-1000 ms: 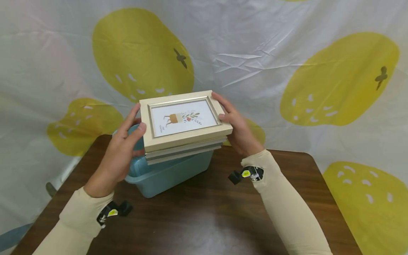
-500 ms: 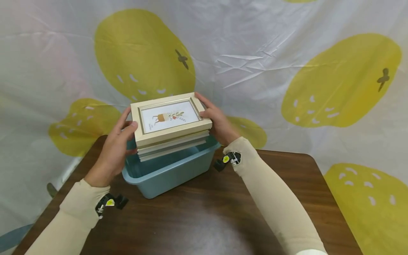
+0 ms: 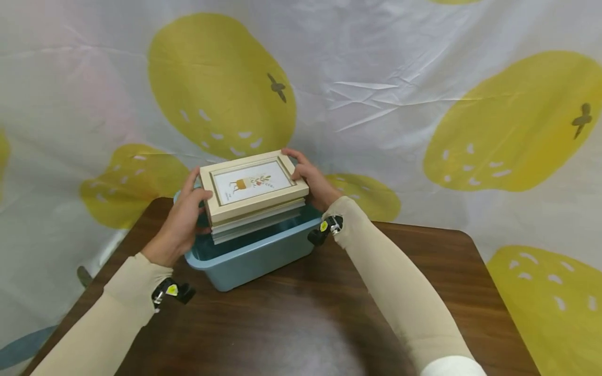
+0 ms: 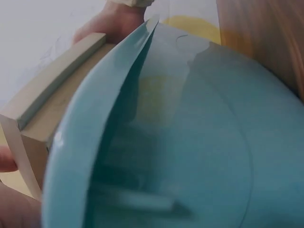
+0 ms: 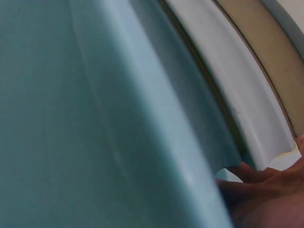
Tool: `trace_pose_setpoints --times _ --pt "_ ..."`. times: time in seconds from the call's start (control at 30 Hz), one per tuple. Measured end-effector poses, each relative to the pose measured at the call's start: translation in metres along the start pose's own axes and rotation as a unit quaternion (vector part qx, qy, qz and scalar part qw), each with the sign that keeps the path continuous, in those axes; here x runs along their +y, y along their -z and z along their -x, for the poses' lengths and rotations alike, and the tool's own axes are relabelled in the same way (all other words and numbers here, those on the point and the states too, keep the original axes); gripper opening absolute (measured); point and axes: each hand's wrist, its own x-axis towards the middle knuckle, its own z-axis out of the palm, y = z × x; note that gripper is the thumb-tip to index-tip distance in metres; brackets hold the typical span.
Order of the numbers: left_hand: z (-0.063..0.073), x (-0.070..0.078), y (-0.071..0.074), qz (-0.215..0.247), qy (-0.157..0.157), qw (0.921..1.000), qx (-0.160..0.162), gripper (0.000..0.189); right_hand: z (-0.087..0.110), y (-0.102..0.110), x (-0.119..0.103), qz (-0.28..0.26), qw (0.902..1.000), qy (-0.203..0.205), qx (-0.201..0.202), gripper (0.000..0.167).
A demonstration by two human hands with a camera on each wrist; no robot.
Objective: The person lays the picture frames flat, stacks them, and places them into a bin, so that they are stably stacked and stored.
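Both hands hold a stack of picture frames (image 3: 256, 204) over the blue plastic basin (image 3: 263, 261). On top lies a cream frame with a plant drawing; lower frames show grey and white edges. My left hand (image 3: 181, 219) grips the left end, thumb by the upper edge. My right hand (image 3: 316, 180) grips the right end, fingers at the far corner. In the left wrist view the frames (image 4: 57, 85) show beyond the basin rim (image 4: 76, 123). The right wrist view has the white frame edge (image 5: 228, 71) just past the rim, with fingers (image 5: 266, 178) at its end.
The basin stands on a dark wooden table (image 3: 301, 324), towards its far left. Behind the table hangs a white curtain (image 3: 357, 47) printed with big yellow fruit. Each wrist wears a small black camera.
Both hands have carried the stack leftward, then down, so it now sits lower over the basin opening. The right arm has swung in to the left. Both grips stay the same.
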Motion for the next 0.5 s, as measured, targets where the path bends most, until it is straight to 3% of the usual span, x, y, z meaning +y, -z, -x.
trace_pose_setpoints --times 0.23,0.5 --pt "-0.011 -0.008 -0.007 0.073 0.034 0.9966 0.014 0.082 -0.008 0.002 0.010 0.013 0.9990 -0.043 -0.005 0.087" --pt "-0.021 -0.016 -0.004 0.101 0.074 0.9911 0.045 0.083 -0.023 -0.005 0.014 0.029 0.9960 -0.082 -0.019 0.088"
